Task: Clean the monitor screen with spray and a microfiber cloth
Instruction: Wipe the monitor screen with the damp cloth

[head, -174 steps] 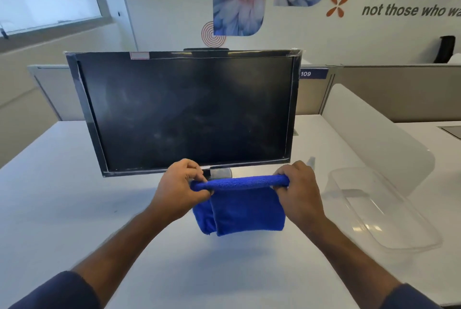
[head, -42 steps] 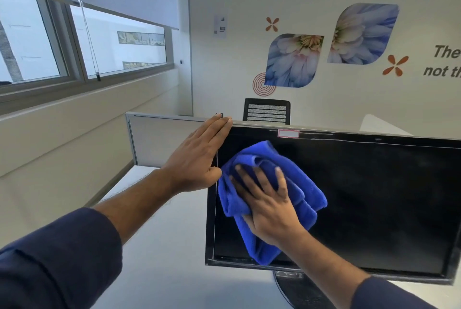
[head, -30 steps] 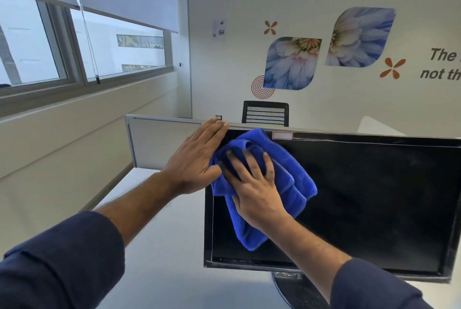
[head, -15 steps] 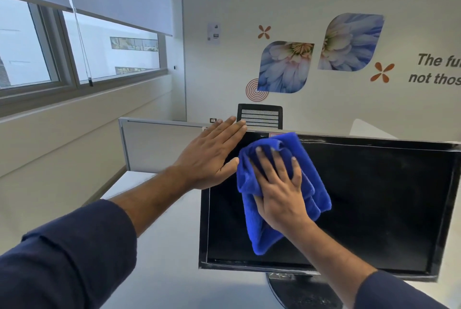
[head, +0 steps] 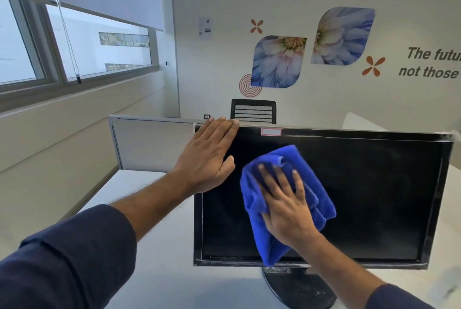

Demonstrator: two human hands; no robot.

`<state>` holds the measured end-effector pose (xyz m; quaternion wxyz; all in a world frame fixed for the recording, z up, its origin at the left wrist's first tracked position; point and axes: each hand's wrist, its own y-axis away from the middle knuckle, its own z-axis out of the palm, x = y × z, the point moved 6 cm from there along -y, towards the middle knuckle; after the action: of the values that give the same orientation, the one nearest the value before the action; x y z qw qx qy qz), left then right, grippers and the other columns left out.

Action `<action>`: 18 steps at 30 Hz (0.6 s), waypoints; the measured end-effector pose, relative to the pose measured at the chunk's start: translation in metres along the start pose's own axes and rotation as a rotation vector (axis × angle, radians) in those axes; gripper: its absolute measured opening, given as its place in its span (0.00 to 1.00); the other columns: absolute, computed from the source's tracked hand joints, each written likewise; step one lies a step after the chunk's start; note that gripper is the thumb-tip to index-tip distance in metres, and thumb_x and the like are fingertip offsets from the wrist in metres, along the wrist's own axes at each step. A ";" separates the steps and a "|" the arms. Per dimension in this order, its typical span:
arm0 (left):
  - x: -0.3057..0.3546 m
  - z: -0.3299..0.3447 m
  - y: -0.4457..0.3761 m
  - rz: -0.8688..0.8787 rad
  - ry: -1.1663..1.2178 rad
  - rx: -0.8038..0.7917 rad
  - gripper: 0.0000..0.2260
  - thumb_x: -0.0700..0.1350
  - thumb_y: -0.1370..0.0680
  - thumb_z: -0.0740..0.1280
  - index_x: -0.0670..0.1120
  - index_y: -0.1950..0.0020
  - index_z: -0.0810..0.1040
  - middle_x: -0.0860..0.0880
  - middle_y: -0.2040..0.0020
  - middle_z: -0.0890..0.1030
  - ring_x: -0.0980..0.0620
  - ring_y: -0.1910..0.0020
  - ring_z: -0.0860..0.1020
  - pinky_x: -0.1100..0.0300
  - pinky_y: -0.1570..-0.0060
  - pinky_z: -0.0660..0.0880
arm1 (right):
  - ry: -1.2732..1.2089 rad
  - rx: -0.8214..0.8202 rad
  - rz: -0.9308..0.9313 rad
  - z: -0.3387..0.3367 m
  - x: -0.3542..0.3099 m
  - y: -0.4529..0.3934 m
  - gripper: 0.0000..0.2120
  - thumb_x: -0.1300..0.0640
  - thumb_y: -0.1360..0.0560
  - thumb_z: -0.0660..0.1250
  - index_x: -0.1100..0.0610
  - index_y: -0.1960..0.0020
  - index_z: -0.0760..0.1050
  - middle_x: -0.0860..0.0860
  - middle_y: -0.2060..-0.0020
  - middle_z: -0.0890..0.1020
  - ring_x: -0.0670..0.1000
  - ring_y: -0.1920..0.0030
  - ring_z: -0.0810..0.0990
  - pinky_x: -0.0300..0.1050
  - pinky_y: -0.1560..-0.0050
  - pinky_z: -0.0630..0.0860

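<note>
A black monitor (head: 374, 196) stands on a white desk (head: 159, 258), its dark screen facing me. My right hand (head: 284, 206) presses a bunched blue microfiber cloth (head: 264, 239) flat against the left half of the screen. My left hand (head: 207, 156) lies flat over the monitor's upper left corner, fingers together along the top edge. No spray bottle is in view.
The monitor's round black base (head: 299, 288) sits on the desk below the screen. A grey partition (head: 152, 144) runs behind the desk, with a black chair back (head: 253, 111) beyond it. Windows (head: 74, 41) line the left wall.
My right hand has slid the cloth down and to the right, from the screen's top edge to its left middle. My left hand stays on the upper left corner.
</note>
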<state>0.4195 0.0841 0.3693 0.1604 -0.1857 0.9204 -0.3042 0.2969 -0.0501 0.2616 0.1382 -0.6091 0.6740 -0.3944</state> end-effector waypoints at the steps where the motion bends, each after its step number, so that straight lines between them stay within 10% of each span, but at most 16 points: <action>1: 0.000 0.000 0.000 -0.011 0.001 0.000 0.33 0.52 0.24 0.54 0.42 0.20 0.57 0.44 0.22 0.63 0.47 0.22 0.57 0.49 0.22 0.50 | -0.012 0.024 0.087 -0.006 0.011 -0.008 0.38 0.47 0.25 0.62 0.48 0.20 0.50 0.48 0.20 0.53 0.56 0.20 0.50 0.64 0.24 0.47; 8: 0.002 -0.001 0.003 -0.034 0.015 0.029 0.34 0.47 0.27 0.54 0.40 0.21 0.60 0.43 0.24 0.66 0.45 0.23 0.61 0.50 0.22 0.50 | -0.091 0.094 0.308 -0.016 0.005 -0.046 0.34 0.42 0.23 0.57 0.50 0.21 0.56 0.50 0.20 0.51 0.58 0.20 0.46 0.65 0.24 0.39; 18: -0.004 -0.004 0.002 -0.024 0.059 0.031 0.32 0.46 0.26 0.52 0.43 0.20 0.60 0.45 0.22 0.65 0.48 0.22 0.60 0.53 0.22 0.50 | -0.050 -0.067 -0.179 0.015 -0.061 -0.019 0.36 0.44 0.22 0.60 0.48 0.19 0.49 0.47 0.20 0.51 0.54 0.20 0.48 0.65 0.24 0.45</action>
<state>0.4213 0.0894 0.3719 0.1326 -0.1854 0.9175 -0.3258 0.3335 0.0024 0.2470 0.0987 -0.6807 0.6262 -0.3672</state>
